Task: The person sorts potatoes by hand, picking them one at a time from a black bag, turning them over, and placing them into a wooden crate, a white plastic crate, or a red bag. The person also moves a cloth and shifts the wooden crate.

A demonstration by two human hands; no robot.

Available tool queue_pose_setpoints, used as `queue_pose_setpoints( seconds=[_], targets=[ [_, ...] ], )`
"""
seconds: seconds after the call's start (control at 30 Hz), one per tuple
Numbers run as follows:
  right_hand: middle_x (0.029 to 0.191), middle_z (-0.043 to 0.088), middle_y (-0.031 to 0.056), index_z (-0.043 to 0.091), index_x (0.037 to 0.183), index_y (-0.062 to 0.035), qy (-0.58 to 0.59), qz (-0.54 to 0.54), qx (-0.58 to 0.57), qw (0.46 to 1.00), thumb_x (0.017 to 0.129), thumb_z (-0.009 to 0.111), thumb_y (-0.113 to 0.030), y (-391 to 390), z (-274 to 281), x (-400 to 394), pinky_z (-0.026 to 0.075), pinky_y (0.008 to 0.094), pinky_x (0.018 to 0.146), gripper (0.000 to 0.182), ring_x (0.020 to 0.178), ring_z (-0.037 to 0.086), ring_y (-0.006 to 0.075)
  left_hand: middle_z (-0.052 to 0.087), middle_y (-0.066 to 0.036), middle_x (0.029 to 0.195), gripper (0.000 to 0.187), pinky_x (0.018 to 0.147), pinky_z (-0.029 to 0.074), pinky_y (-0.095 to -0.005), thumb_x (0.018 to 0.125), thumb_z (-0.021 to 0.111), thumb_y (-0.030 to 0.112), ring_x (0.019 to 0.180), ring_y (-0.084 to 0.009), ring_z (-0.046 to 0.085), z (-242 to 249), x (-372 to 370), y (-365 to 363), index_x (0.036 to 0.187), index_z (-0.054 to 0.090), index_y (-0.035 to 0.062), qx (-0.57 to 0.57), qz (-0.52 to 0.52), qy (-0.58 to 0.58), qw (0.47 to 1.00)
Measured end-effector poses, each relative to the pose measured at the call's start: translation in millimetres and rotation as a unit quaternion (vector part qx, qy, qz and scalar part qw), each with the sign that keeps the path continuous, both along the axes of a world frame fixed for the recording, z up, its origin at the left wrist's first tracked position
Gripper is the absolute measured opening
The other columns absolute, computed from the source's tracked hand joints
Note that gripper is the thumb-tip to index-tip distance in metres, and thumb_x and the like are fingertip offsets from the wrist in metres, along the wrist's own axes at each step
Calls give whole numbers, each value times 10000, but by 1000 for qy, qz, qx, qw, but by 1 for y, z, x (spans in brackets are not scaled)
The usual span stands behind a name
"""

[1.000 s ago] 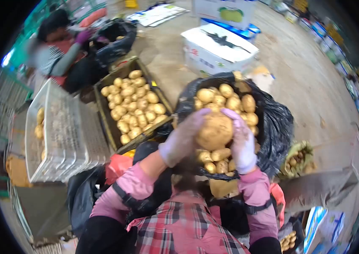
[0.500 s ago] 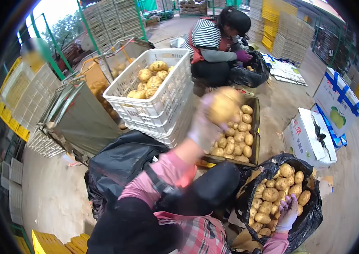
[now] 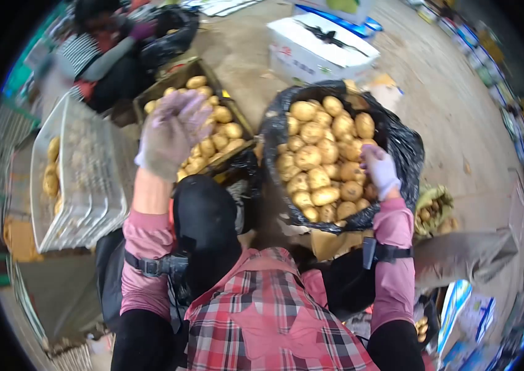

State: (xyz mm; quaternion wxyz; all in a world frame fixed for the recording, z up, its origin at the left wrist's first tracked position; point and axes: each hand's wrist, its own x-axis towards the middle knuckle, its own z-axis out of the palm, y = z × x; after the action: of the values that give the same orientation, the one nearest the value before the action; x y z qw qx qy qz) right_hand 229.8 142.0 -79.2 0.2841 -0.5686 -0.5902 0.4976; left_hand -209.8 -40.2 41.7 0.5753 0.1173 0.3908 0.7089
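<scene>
My left hand, in a pale glove and blurred, is over the near left part of a dark crate of potatoes. Its fingers are apart with nothing seen between them. To the right, a black plastic bag stands open, filled with potatoes. My right hand, gloved too, is at the bag's right side, its fingers curled against a potato; the fingertips are partly hidden.
White stacked baskets with potatoes stand at the left. Another person sits at the upper left beside a black bag. A white carton is beyond my bag. A grey-brown sheet lies at the right.
The view has swung right and down. My left hand has let go of the large potato it held and is now over the crate. My right hand's fingers have curled in at the bag.
</scene>
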Motion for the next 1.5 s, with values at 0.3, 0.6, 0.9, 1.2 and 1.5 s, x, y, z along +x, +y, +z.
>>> queue_pose_setpoints(
  seconds=[0.3,0.6,0.9,1.2,1.5],
  targets=[
    [1345,578,209,588,1343,-162,-503,412,35,759,786,704,-286,-65,-45,-41,445,393,1036,582,1238,563,331,628,-68,1275,390,872,484,-305,1026,462,308,1054,-173,620,-48,112,77,1325,550,74,-11,-191,68,979],
    [1105,694,238,680,1141,-14,-380,464,-53,798,648,723,-573,-61,-50,-88,532,440,863,746,975,686,389,615,-64,1288,427,889,505,-293,1022,492,318,1027,-160,624,-55,113,70,1359,518,57,-24,-227,57,972],
    [1240,643,151,551,1352,-57,-7,275,124,953,729,854,-163,-50,73,-89,479,302,979,700,1116,619,196,607,-63,1233,450,849,525,-269,1034,500,392,1006,-133,621,-69,113,57,1330,536,56,-29,-218,198,955],
    [1293,561,114,432,1426,22,288,166,73,940,761,823,-36,-59,103,-102,450,298,1017,774,1172,548,164,584,-92,1262,615,820,565,-291,1020,510,430,1035,-169,640,-16,152,54,1460,352,30,73,-274,99,954],
    [1272,595,104,497,1380,-2,229,160,57,959,1026,521,-404,-69,110,-84,561,223,663,536,945,634,105,526,-90,1334,796,924,523,-283,859,782,337,1115,-147,586,-16,151,53,1463,362,32,56,-256,305,916]
  ],
)
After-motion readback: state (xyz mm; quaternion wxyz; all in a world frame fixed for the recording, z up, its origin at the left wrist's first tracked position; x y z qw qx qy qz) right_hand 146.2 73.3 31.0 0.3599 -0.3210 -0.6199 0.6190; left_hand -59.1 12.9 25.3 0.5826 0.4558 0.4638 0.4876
